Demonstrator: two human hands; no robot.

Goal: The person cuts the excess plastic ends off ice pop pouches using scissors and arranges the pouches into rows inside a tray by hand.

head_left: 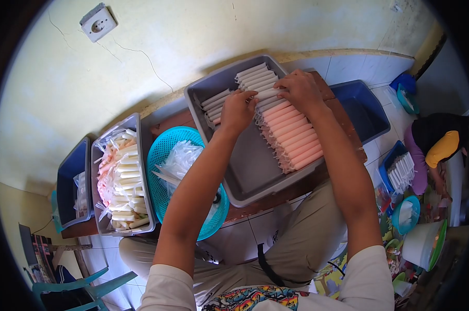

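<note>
A pale filled plastic tube (267, 94), like an ice pop, stretches between my two hands over the grey tray (226, 171). My left hand (237, 110) pinches its left end with closed fingers. At the other end, my right hand (301, 90) has its fingers closed on the tube. Just below lies a row of pink tubes (291, 137) with twisted ends, side by side along the tray's right side. More whitish tubes (256, 76) lie at the tray's far end, and a greyish stack (214, 106) sits against its left wall.
Left of the tray stand a turquoise basket (157, 150) of clear plastic bags and a grey bin (147, 199) of cream and pink tubes. Blue bins (366, 116) flank the bench. Another person (442, 142) is at the right, near a blue container of white tubes (402, 173).
</note>
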